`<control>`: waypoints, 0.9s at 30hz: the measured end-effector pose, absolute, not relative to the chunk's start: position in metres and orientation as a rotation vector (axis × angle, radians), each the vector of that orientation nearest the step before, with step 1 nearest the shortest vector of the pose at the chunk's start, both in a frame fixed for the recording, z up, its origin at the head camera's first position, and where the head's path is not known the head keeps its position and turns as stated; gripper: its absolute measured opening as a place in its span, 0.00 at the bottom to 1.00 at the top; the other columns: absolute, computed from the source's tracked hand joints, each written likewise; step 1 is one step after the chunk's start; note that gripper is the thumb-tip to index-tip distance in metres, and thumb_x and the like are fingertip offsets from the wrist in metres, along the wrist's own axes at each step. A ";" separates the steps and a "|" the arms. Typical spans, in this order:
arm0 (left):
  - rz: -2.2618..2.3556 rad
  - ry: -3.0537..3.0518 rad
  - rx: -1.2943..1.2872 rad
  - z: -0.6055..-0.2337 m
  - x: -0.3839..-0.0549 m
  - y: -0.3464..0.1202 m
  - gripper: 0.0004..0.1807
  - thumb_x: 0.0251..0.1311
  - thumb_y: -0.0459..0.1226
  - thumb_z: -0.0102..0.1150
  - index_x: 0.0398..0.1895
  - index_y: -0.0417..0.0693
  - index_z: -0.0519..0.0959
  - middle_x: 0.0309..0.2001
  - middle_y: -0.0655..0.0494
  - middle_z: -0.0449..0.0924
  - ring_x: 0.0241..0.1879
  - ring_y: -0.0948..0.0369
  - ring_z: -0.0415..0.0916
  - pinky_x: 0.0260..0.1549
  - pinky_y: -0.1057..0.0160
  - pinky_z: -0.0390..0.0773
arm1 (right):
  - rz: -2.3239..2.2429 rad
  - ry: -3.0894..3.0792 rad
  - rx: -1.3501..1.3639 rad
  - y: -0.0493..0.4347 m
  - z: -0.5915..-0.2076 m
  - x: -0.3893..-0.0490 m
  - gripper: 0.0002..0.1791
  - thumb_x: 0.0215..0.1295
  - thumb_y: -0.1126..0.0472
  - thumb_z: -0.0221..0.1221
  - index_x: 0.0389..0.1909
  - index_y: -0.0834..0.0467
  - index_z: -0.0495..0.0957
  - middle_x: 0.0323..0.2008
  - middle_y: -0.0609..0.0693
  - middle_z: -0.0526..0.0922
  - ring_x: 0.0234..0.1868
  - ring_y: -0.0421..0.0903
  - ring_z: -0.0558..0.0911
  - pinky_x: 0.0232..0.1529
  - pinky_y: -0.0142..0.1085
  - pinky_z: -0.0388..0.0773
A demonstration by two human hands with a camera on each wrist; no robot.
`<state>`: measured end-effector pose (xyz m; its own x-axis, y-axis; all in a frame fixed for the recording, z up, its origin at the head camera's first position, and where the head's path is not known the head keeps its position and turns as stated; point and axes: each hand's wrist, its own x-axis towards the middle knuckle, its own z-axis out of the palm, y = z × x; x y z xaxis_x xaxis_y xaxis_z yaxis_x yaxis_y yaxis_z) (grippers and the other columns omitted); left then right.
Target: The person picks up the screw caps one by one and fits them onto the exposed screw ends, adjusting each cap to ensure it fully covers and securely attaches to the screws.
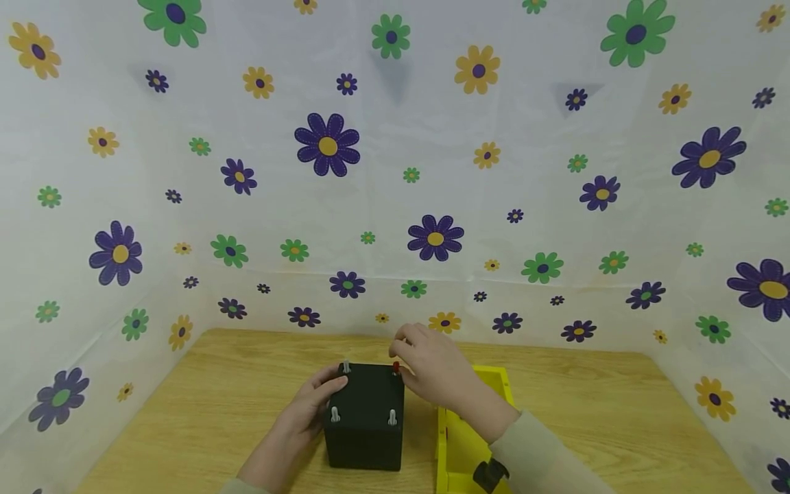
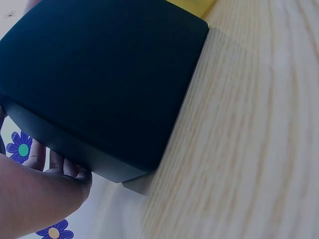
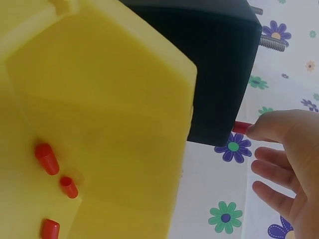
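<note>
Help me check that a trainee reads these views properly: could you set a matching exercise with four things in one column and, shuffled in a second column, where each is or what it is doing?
Column one
1. Left hand
2. Right hand
3. Loose red caps
4. Yellow bin

Column two
A. Touching the red cap at the far right corner of the black box
B. Standing on the table, right of the black box
C. Holding the black box at its left side
D. Lying inside the yellow container

Pairs: 1-C, 2-A, 3-D, 4-B
</note>
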<state>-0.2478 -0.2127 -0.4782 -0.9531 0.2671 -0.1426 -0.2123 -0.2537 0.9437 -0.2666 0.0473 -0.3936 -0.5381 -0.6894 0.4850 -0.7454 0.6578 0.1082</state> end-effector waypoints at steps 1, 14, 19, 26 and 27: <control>2.273 1.695 0.066 -0.478 -0.248 -0.212 0.10 0.76 0.36 0.56 0.53 0.61 0.79 0.42 0.68 0.87 0.41 0.69 0.87 0.44 0.68 0.86 | 0.152 -2.378 1.114 0.048 -0.394 -0.266 0.11 0.61 0.62 0.75 0.43 0.50 0.87 0.46 0.47 0.84 0.45 0.44 0.82 0.47 0.34 0.84; 2.278 1.688 0.054 -0.478 -0.249 -0.211 0.11 0.76 0.35 0.55 0.48 0.64 0.81 0.41 0.69 0.87 0.40 0.70 0.86 0.43 0.69 0.85 | 0.152 -2.368 1.111 0.052 -0.398 -0.266 0.10 0.62 0.60 0.75 0.42 0.49 0.86 0.47 0.47 0.85 0.45 0.44 0.81 0.50 0.34 0.84; 2.276 1.702 0.046 -0.479 -0.248 -0.211 0.10 0.76 0.36 0.55 0.47 0.65 0.81 0.41 0.70 0.86 0.40 0.70 0.86 0.43 0.69 0.85 | 0.144 -2.355 1.110 0.052 -0.398 -0.265 0.11 0.62 0.60 0.75 0.44 0.50 0.86 0.47 0.47 0.85 0.45 0.44 0.82 0.50 0.34 0.84; 2.277 1.693 0.048 -0.480 -0.248 -0.212 0.10 0.76 0.36 0.55 0.50 0.64 0.80 0.42 0.69 0.87 0.41 0.70 0.86 0.43 0.69 0.85 | 0.145 -2.369 1.107 0.053 -0.397 -0.263 0.10 0.62 0.60 0.74 0.43 0.50 0.86 0.47 0.47 0.84 0.46 0.45 0.82 0.50 0.35 0.84; 2.276 1.693 0.045 -0.480 -0.248 -0.212 0.10 0.76 0.37 0.55 0.51 0.64 0.80 0.42 0.69 0.87 0.41 0.70 0.86 0.43 0.68 0.85 | 0.141 -2.377 1.106 0.053 -0.396 -0.263 0.10 0.62 0.60 0.74 0.43 0.50 0.86 0.47 0.47 0.84 0.46 0.45 0.82 0.50 0.35 0.84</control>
<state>-0.2480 -0.2121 -0.4799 -0.9536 0.2590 -0.1539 -0.2218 -0.2582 0.9403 -0.2630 0.0532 -0.3965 -0.5378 -0.6868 0.4890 -0.7398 0.6626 0.1170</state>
